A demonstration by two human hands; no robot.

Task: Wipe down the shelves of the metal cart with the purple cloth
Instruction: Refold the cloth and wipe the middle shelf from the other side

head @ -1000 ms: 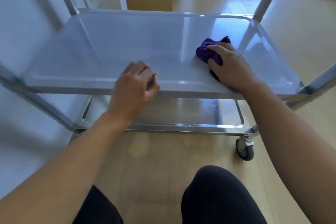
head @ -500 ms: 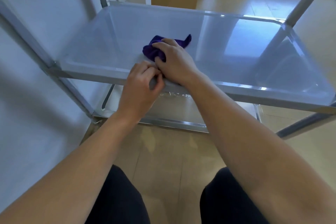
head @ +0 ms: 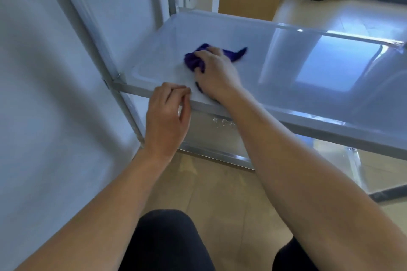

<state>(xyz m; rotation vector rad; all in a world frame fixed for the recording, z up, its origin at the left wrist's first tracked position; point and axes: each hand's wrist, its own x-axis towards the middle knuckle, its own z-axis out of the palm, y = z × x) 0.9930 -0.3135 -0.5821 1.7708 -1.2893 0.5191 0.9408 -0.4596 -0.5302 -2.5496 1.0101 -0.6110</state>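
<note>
Shelf corner [head: 141, 71], right hand [head: 218, 76] clutching purple cloth [head: 193, 62], left hand [head: 165, 116] gripping front rim [head: 286, 117]

So in the last second the right hand [head: 217, 75] dragged the purple cloth [head: 193, 61] pretty much all the way across the shelf [head: 308, 61], from the 3 o'clock end over to the 9 o'clock end. It was well apart from the left hand [head: 167, 114] before, and now it's just beside it, at about its 1 o'clock. The cloth was bunched up, but now a tail trails off toward 3 o'clock.
</note>
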